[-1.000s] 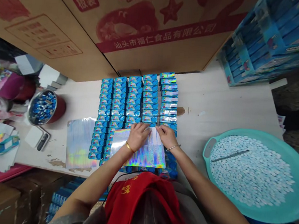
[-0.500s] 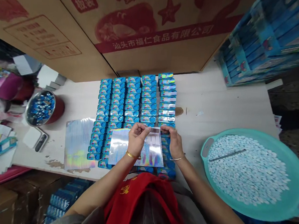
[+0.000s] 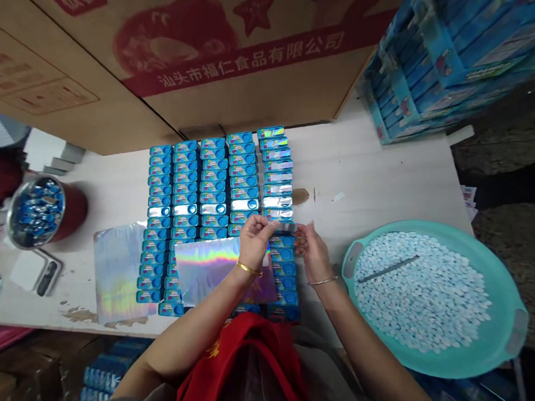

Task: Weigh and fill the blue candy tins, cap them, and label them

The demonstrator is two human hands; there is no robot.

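Several columns of small blue boxes [image 3: 214,175] stand in the middle of the table. A shiny rainbow sheet [image 3: 205,269] lies over the lower boxes, partly under my left forearm. Between my two hands is a small silvery strip [image 3: 286,228], above the rightmost column. My left hand [image 3: 254,243] pinches its left end with thumb and index finger. The fingers of my right hand [image 3: 312,252] are closed at its right end. Some boxes in the right column carry shiny strips on top.
A second shiny sheet [image 3: 118,275] lies at left, near a metal bowl of small packets [image 3: 39,212] and a white scale [image 3: 31,272]. A green basin [image 3: 504,302] of pale tablets sits at right. Large cartons [image 3: 277,89] and stacked blue packages [image 3: 447,73] stand behind.
The view has shifted, so the table things appear further left. The silvery strip now spans between my hands, apart from the big sheet, which lies more tilted below.
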